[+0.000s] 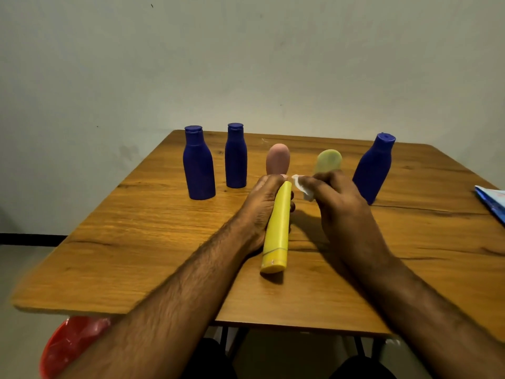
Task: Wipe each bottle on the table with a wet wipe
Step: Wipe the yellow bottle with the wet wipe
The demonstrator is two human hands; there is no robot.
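While the left hand grips the yellow bottle with its fingers curled around it, cap end toward the person and low over the wooden table, the right hand pinches a small white wet wipe just beside the bottle's far end. Behind the hands stand a pink bottle and a pale green bottle. Two blue bottles stand at the far left, another blue bottle at the right, and a blue packet lies at the right edge.
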